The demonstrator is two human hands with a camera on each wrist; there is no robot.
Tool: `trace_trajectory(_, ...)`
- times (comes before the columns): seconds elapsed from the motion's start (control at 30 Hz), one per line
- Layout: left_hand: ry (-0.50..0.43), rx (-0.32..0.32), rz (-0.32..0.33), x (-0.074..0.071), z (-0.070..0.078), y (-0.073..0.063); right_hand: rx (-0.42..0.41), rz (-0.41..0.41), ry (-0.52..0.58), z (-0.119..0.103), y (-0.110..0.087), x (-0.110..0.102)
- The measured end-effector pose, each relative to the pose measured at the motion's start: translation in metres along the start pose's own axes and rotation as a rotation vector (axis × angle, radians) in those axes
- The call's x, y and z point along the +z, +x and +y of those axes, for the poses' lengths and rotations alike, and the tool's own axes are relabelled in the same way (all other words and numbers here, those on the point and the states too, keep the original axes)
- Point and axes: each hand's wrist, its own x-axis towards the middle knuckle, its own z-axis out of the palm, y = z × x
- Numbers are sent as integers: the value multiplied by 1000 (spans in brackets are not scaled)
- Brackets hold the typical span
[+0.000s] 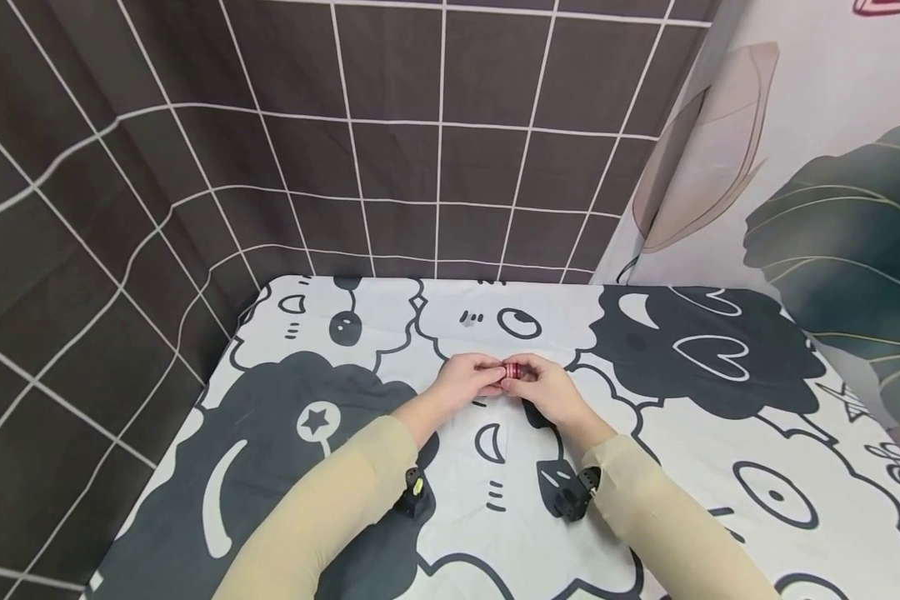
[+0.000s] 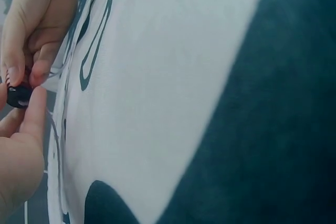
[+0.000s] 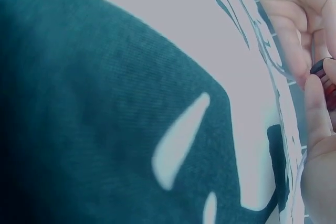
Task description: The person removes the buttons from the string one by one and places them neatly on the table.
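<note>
Between the fingertips of both hands is a small red ribbed cylinder point(image 1: 511, 371) with a black end, held over the patterned cloth. My left hand point(image 1: 465, 377) pinches it from the left, and my right hand point(image 1: 546, 387) pinches its right side. In the left wrist view, the black end of the cylinder point(image 2: 19, 97) lies by the left fingers, below the right hand point(image 2: 42, 19). In the right wrist view, red ribs of the cylinder point(image 3: 329, 86) show beside the right fingers, partly covered by them.
A black-and-white cartoon cloth point(image 1: 495, 533) covers the tabletop. Dark grid-patterned fabric point(image 1: 397, 158) hangs behind and to the left; a leaf-print curtain point(image 1: 832, 125) hangs at right. Small black devices point(image 1: 414, 492) sit at both wrists, below the beige sleeves point(image 1: 330, 517).
</note>
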Motion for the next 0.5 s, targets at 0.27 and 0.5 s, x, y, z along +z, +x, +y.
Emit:
trace_trajectory(0.27,-69,19,-13,-3,1,-2,30,-23,-19,-5,0,1)
trace_trajectory(0.5,-70,7,-10,-3,2,-3,36,-23,-43,-5,0,1)
